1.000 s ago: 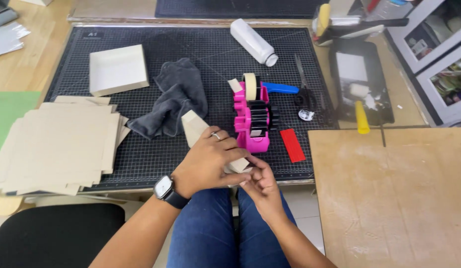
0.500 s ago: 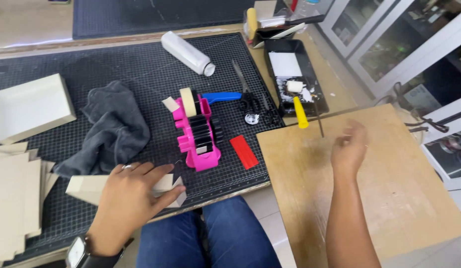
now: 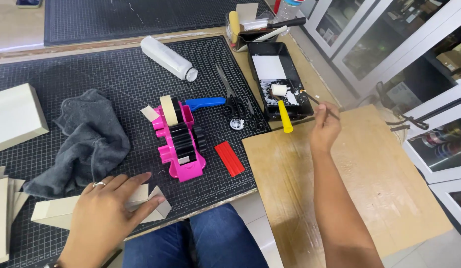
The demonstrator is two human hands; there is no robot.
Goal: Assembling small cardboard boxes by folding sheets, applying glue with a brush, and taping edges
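Note:
My left hand point(image 3: 107, 211) lies flat, fingers spread, on a folded beige cardboard piece point(image 3: 51, 211) at the near edge of the black cutting mat point(image 3: 106, 74). My right hand point(image 3: 325, 128) reaches out over the brown board point(image 3: 349, 178) and pinches a thin dark brush handle point(image 3: 317, 100) whose tip points into the black paint tray point(image 3: 270, 54). In that tray lies a small white roller with a yellow handle point(image 3: 284, 115). A pink tape dispenser point(image 3: 178, 141) stands mid-mat between the two hands.
A grey cloth point(image 3: 86, 141) lies left of the dispenser, a red flat piece point(image 3: 229, 159) to its right. Scissors point(image 3: 229, 94), a blue-handled tool point(image 3: 205, 103) and a white bottle point(image 3: 168, 58) lie farther back. A beige box point(image 3: 14, 116) sits left. Glass-door cabinets point(image 3: 409, 59) stand right.
My right hand left the cardboard, swung right over the brown board and took hold of the brush by the tray. My left hand stayed on the cardboard. The view shifted right.

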